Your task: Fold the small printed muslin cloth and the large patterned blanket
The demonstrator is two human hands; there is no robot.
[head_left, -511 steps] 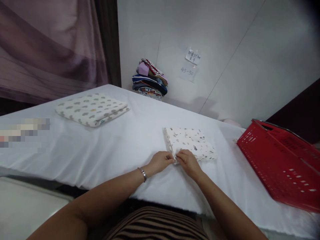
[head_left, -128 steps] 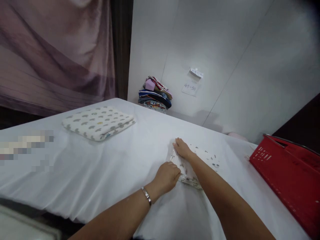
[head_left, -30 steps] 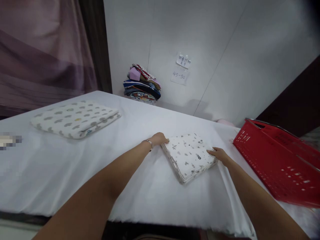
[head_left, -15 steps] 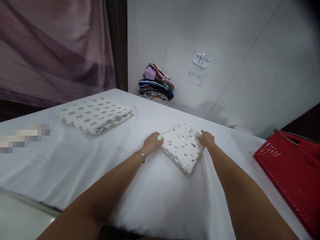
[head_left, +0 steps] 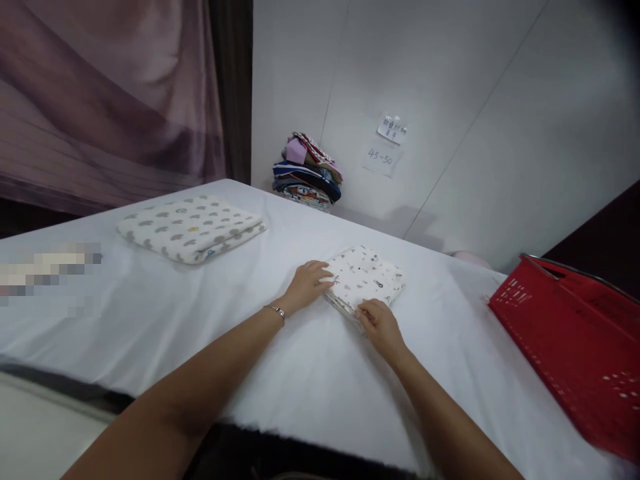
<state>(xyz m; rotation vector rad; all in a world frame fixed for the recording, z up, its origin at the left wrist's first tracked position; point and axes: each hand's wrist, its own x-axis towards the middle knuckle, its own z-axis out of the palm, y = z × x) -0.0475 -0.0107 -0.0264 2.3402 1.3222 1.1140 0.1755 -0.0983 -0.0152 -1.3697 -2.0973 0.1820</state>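
Observation:
A small folded white cloth with a scattered grey and dark print lies on the white-covered table. My left hand, a bracelet at its wrist, rests at the cloth's left corner with its fingers stretched over the top. At the near edge, my right hand has its fingers curled in a pinch on the cloth's front corner, which it partly hides. Further left lies a larger folded blanket, white with grey shapes, touched by neither hand.
A red plastic basket stands on the right. A pile of folded clothes sits beyond the table's far edge by the wall, below handwritten paper notes. A pinkish curtain hangs at back left. Something pixelated lies at far left.
My right hand has moved from the cloth's right corner to its near corner, toward me. My left hand has slid slightly further onto the cloth. The view has shifted a little.

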